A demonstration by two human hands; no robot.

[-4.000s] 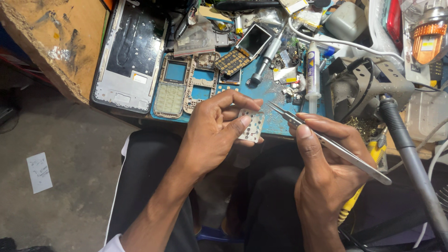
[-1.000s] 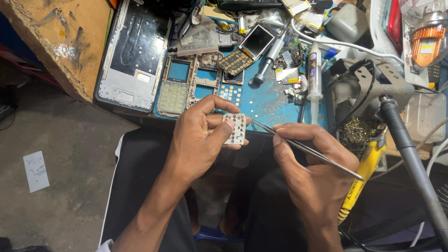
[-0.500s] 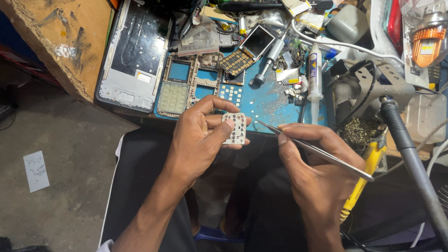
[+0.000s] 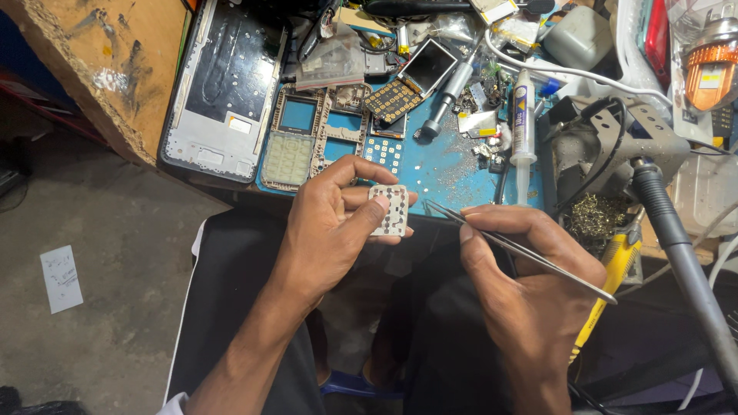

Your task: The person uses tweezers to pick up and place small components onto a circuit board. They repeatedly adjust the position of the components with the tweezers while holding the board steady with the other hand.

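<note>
left hand curled around small white keypad sheet, thumb across front face, fingertips behind, dotted side angled up to camera. sheet held just off near edge of blue work mat, above lap. right hand closed in pinch on metal tweezers, index finger and thumb pressing shaft, tips pointing left and stopping just short of sheet's right edge, not touching. cannot tell whether tips are together or parted, nor whether anything is caught between them.

on mat: two phone front frames at left end, dark keypad board and small screen module toward far side, grey pen-like tool in middle, white syringe at right end. large white phone housing just left of mat. soldering stand with brass wool right of mat, yellow-handled tool below it.

for clean work, judged: keep sheet flat and steady, support from behind, approach with tweezers at shallow angle, light squeeze only, avoid scraping dots, brace right wrist against lap to kill shake.
</note>
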